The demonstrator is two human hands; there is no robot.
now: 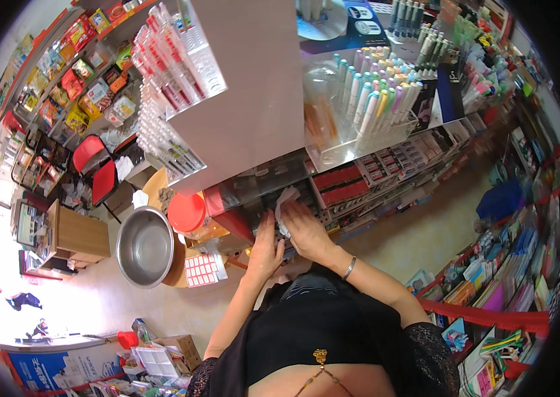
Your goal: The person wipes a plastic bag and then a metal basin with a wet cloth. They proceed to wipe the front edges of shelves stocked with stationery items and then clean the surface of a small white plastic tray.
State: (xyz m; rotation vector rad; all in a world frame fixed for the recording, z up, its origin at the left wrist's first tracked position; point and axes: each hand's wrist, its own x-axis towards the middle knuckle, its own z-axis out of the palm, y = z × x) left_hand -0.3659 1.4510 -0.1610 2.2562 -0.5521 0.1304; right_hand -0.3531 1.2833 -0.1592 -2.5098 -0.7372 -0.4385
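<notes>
My right hand [307, 231] has a crumpled white cloth or tissue [287, 196] under its fingers, over a dark glass-fronted display case [265, 181]. Close beside it, my left hand [265, 250] reaches to the same case, its fingers extended and its thumb apart, with nothing visible in it. Whether its fingertips touch the case, I cannot tell. Just left of my left hand is a red panel [230, 221] at the end of the case. The case's lower part is partly hidden behind both hands.
A steel basin [145, 247], a red-lidded plastic jar [187, 212] and a sheet of labels [204, 269] sit on a round wooden stool [178, 268] at left. Acrylic racks hold red-and-clear pens [168, 59] and pastel markers [376, 94] above. Stocked shelves [483, 310] stand at right.
</notes>
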